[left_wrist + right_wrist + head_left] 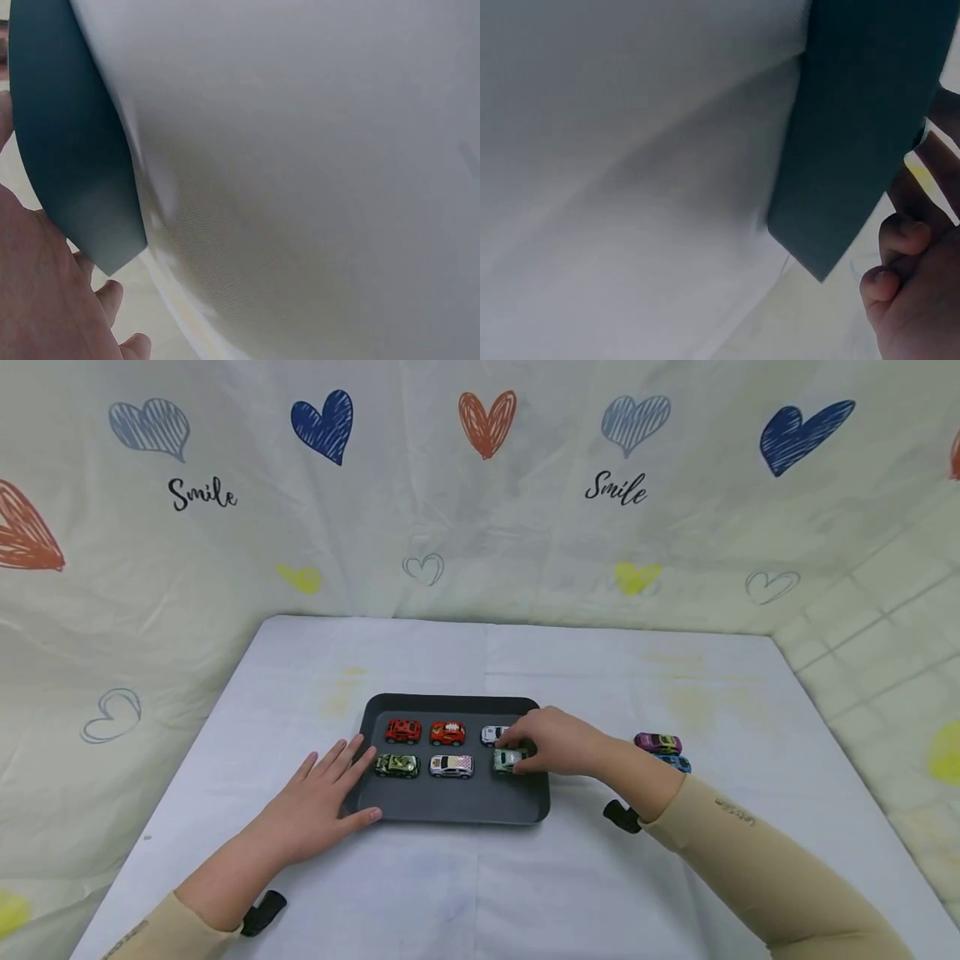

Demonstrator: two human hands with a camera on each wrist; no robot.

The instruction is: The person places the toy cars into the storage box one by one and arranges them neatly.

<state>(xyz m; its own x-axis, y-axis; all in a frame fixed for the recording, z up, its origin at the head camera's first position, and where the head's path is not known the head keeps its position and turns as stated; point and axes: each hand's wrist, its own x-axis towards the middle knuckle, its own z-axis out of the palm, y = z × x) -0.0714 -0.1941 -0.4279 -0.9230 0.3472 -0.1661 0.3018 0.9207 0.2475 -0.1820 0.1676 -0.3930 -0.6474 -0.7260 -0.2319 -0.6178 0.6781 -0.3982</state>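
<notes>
A dark grey tray (450, 806) lies on the table with toy cars in two rows. In its back row are a red car (402, 732), another red car (447, 733) and a white car (492, 735) partly covered by fingers. The front row has a green camouflage car (397, 766), a silver-white car (452, 767) and a pale green toy car (506, 761). My right hand (566, 743) reaches over the tray's right rim and pinches the pale green toy car between thumb and fingers. With fingers spread, my left hand (311, 810) rests at the tray's left rim.
Right of the tray, beyond my right forearm, lie a purple and yellow toy car (658, 743) and a blue toy car (675, 762), partly hidden by the arm. A white cloth (480, 885) covers the table. Behind hangs a heart-printed curtain (540, 543).
</notes>
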